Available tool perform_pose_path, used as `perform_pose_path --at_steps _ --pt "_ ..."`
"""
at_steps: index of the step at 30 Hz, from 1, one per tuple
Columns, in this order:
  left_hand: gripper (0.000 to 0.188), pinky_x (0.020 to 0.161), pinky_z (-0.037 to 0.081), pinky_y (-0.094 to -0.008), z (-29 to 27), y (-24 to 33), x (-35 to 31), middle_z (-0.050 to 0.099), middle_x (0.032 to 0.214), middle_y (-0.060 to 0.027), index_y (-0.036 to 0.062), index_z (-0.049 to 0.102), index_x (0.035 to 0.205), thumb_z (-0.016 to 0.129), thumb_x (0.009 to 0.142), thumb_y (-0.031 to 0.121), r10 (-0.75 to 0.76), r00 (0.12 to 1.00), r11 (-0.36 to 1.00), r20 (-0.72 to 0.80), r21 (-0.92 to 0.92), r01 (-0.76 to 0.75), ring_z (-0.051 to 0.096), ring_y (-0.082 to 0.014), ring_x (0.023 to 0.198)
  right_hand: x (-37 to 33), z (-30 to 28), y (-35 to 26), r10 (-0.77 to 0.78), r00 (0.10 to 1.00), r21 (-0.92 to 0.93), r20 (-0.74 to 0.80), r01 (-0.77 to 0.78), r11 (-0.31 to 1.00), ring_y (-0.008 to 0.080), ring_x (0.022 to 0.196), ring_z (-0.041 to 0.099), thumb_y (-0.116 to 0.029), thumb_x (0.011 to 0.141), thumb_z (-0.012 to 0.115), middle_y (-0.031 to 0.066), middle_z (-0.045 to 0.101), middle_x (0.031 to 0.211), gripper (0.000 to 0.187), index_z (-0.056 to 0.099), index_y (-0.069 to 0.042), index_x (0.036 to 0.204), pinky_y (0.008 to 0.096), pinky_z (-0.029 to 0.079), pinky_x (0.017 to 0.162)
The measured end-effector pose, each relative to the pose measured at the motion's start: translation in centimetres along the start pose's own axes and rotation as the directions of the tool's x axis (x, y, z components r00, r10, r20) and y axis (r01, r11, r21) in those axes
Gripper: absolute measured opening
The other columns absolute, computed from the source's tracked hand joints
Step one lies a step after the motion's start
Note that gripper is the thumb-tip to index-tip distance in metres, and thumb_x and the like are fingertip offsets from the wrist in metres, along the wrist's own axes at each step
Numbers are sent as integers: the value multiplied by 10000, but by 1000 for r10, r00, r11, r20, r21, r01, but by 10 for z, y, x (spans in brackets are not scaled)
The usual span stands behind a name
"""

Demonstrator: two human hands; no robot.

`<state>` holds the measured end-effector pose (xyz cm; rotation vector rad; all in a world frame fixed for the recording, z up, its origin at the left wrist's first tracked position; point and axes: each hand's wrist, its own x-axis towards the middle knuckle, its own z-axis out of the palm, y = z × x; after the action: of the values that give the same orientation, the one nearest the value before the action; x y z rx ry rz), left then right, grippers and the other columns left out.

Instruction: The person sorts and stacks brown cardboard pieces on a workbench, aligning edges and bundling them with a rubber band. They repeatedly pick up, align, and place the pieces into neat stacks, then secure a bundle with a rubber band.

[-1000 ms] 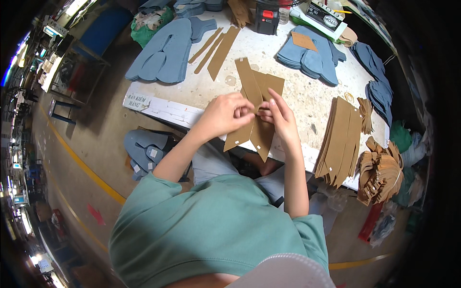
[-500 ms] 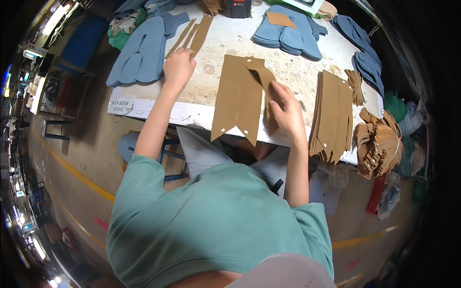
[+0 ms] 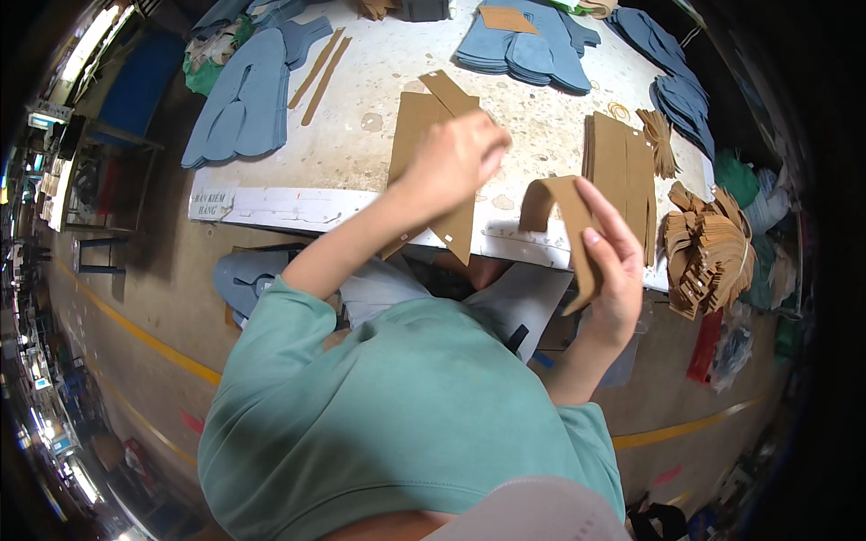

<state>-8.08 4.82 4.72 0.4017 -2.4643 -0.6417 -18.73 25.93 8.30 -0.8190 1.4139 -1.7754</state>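
Blue cutout stacks (image 3: 236, 101), green bag (image 3: 738, 183), yellow floor line (image 3: 651, 436)

Curved strip (image 3: 578, 230) matt, smooth; tabletop (image 3: 329, 149) blotchy; shirt (image 3: 406, 415) cloth

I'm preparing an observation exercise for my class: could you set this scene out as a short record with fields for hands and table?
Left hand: blurred, over flat brown pieces; grip unclear
Right hand: holds a curved brown strip
Angled brown strip: crosses the flat pieces, partly hidden by the left hand
Table left: blue stack, two narrow brown strips
Table right: brown stack, fanned brown bundle
Table far side: blue pile, brown card on top
Surface: white table, stained
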Motion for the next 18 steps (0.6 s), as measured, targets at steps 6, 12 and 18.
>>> perform_pose_path --at_steps 6,12,18 --pt "146 671 535 -371 4 43 -52 609 892 -52 80 672 953 649 838 168 24 982 999 187 38 -31 645 -253 802 34 -1 7 -51 997 4 -65 51 999 83 886 594 -8 903 544 104 604 1216 448 506 2 1349 206 490 693" --pt "460 935 457 -427 0 23 -62 573 1185 -161 90 562 1236 636 879 370 -141 981 989 132 63 134 538 -339 1139 53 2 70 -67 992 -294 -110 32 955 124 960 625 14 894 550 97 570 1297 473 500 -44 1361 270 516 840" --pt "560 1083 329 -472 24 -24 -37 459 1396 -208 71 504 1329 632 881 382 -94 983 973 161 223 56 435 -358 1296 32 -5 85 -127 983 -654 -132 10 757 160 712 631 21 834 587 106 626 1117 419 601 -59 1245 281 525 701"
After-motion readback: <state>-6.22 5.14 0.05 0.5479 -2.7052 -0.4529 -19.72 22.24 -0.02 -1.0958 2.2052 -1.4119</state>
